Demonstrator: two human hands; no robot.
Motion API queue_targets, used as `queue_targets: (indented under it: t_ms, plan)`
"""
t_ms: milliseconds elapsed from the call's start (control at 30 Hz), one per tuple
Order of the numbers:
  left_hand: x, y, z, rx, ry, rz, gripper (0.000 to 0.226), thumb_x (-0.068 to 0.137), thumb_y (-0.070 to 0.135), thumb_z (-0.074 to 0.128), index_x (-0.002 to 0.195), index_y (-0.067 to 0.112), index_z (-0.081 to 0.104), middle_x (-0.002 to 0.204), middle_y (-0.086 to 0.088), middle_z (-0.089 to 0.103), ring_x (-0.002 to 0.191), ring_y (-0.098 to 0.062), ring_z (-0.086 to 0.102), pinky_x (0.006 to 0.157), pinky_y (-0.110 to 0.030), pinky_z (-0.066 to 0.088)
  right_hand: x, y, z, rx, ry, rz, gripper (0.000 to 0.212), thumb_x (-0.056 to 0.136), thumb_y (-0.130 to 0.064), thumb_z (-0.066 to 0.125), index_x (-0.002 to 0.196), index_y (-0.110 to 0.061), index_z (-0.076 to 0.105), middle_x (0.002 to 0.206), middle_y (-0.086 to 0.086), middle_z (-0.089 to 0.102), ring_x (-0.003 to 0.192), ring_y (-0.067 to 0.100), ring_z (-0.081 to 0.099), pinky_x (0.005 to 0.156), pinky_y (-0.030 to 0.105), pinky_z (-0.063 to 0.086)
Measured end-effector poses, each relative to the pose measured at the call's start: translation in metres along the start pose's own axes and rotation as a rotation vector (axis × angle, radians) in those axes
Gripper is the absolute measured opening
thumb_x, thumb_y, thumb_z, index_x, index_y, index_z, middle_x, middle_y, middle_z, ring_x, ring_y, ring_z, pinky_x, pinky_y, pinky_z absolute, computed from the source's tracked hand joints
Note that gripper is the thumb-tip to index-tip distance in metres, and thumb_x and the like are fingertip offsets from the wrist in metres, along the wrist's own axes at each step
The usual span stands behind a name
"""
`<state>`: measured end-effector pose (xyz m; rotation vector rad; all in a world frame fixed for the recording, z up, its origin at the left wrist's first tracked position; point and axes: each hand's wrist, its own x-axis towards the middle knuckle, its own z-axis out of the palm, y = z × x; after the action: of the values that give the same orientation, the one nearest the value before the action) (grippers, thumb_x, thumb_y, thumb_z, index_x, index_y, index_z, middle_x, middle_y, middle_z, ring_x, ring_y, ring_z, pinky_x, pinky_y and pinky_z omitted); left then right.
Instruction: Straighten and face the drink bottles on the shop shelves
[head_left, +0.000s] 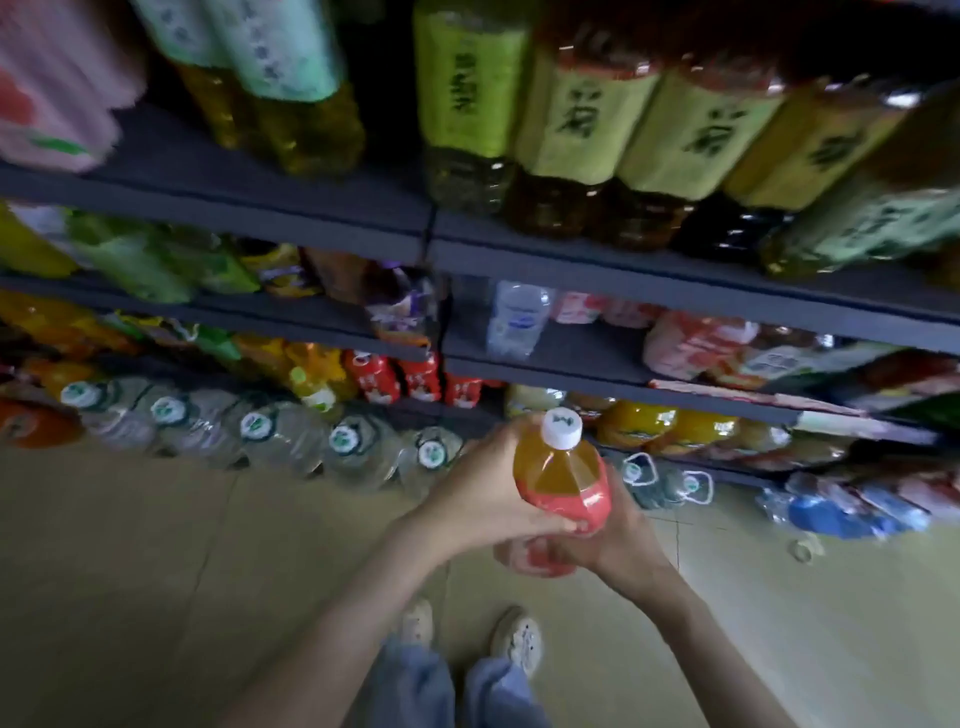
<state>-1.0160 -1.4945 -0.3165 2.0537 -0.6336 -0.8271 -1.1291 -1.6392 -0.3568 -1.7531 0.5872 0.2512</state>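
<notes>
Both hands hold one plastic bottle of amber-orange drink with a white screw cap and a pink-red label (558, 470). It is off the shelves, held in the air in front of the lower tiers and above the beige tiled floor (130, 571), roughly upright with its cap tipped slightly towards the shelving. The left hand (483, 493) wraps the bottle's left side, with its thumb lying across the label. The right hand (618, 540) curls around the lower part from the right and underneath, so the base is mostly hidden. The label print is too blurred to read.

Behind stand dark grey metal shelves (311, 208). The top tier carries a row of tall brown-tea bottles with yellow-green labels (576, 119), set close side by side. A small clear water bottle (517, 319) stands alone on a middle tier. A row of large clear water jugs with white and green caps (270, 431) lines the floor at the foot of the shelving, and round orange drink bottles (644, 423) sit on a low tier just behind the held bottle's cap.
</notes>
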Motion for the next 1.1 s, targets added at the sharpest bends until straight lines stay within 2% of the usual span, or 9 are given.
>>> queue_targets:
  t_ms: [100, 233, 400, 533, 633, 733, 833, 1000, 1100]
  plan:
    - [0.027, 0.018, 0.038, -0.101, 0.077, 0.022, 0.1, 0.05, 0.05, 0.088, 0.134, 0.039, 0.034, 0.132, 0.02, 0.046, 0.118, 0.002, 0.045, 0.101, -0.02, 0.038, 0.004, 0.02, -0.034, 0.146, 0.179, -0.093, 0.083, 0.049, -0.032, 0.087, 0.12, -0.046, 0.046, 0.113, 0.003, 0.066, 0.101, 0.023, 0.066, 0.083, 0.05, 0.055]
    - [0.068, 0.015, 0.089, -0.067, 0.142, 0.058, 0.095, 0.064, 0.051, 0.08, 0.143, 0.037, 0.029, 0.128, 0.017, 0.052, 0.118, -0.007, 0.051, 0.096, -0.022, 0.042, 0.032, 0.038, -0.068, 0.296, 0.35, -0.182, 0.083, 0.049, -0.028, 0.089, 0.12, -0.033, 0.046, 0.114, 0.003, 0.064, 0.101, 0.024, 0.066, 0.073, 0.054, 0.057]
    - [0.126, -0.003, 0.114, -0.076, 0.296, 0.119, 0.087, 0.07, 0.036, 0.079, 0.143, 0.023, 0.034, 0.11, 0.012, 0.06, 0.102, -0.007, 0.057, 0.073, 0.001, 0.039, 0.088, 0.053, -0.089, 0.267, 0.4, -0.355, 0.092, 0.052, -0.021, 0.094, 0.128, -0.028, 0.041, 0.12, -0.003, 0.061, 0.105, 0.008, 0.063, 0.082, 0.026, 0.053]
    - [0.17, -0.029, 0.117, -0.123, 0.452, 0.192, 0.086, 0.068, 0.04, 0.078, 0.141, 0.021, 0.036, 0.113, 0.015, 0.057, 0.103, -0.002, 0.057, 0.081, -0.004, 0.044, 0.142, 0.059, -0.095, 0.179, 0.367, -0.494, 0.084, 0.064, -0.02, 0.086, 0.132, -0.035, 0.038, 0.119, -0.013, 0.061, 0.106, 0.003, 0.062, 0.084, 0.019, 0.051]
    - [0.203, -0.046, 0.117, -0.117, 0.528, 0.204, 0.078, 0.073, 0.036, 0.077, 0.138, 0.018, 0.039, 0.114, 0.011, 0.059, 0.101, -0.005, 0.059, 0.076, -0.002, 0.043, 0.176, 0.066, -0.093, 0.095, 0.423, -0.545, 0.077, 0.072, -0.015, 0.081, 0.124, -0.045, 0.034, 0.1, -0.031, 0.06, 0.091, -0.016, 0.059, 0.075, 0.005, 0.045]
    - [0.229, -0.059, 0.12, -0.078, 0.558, 0.208, 0.068, 0.079, 0.034, 0.073, 0.136, 0.014, 0.04, 0.114, 0.004, 0.062, 0.097, -0.009, 0.06, 0.073, -0.003, 0.045, 0.204, 0.081, -0.09, 0.015, 0.521, -0.557, 0.077, 0.078, -0.011, 0.076, 0.139, -0.027, 0.033, 0.097, -0.029, 0.056, 0.082, -0.026, 0.054, 0.071, -0.002, 0.04]
    - [0.252, -0.061, 0.126, -0.01, 0.575, 0.203, 0.058, 0.086, 0.035, 0.066, 0.131, 0.009, 0.041, 0.111, -0.005, 0.066, 0.098, -0.019, 0.064, 0.077, -0.023, 0.052, 0.223, 0.09, -0.086, -0.071, 0.721, -0.511, 0.069, 0.081, -0.013, 0.073, 0.141, -0.013, 0.039, 0.108, -0.01, 0.061, 0.094, -0.008, 0.057, 0.08, 0.004, 0.039]
    - [0.27, -0.04, 0.14, 0.027, 0.588, 0.169, 0.062, 0.089, 0.034, 0.063, 0.135, 0.004, 0.034, 0.11, -0.006, 0.064, 0.096, -0.022, 0.063, 0.075, -0.026, 0.049, 0.227, 0.098, -0.084, -0.343, 1.254, -0.511, 0.048, 0.078, 0.005, 0.069, 0.115, -0.005, 0.04, 0.098, 0.02, 0.056, 0.091, 0.034, 0.053, 0.073, 0.043, 0.053]
    - [0.273, -0.032, 0.148, 0.015, 0.597, 0.147, 0.07, 0.09, 0.035, 0.06, 0.142, 0.003, 0.026, 0.122, -0.012, 0.058, 0.11, -0.025, 0.059, 0.084, -0.028, 0.048, 0.224, 0.112, -0.107, -0.191, 1.203, -0.33, 0.049, 0.083, 0.01, 0.057, 0.127, 0.006, 0.037, 0.116, 0.027, 0.052, 0.107, 0.041, 0.051, 0.091, 0.043, 0.046]
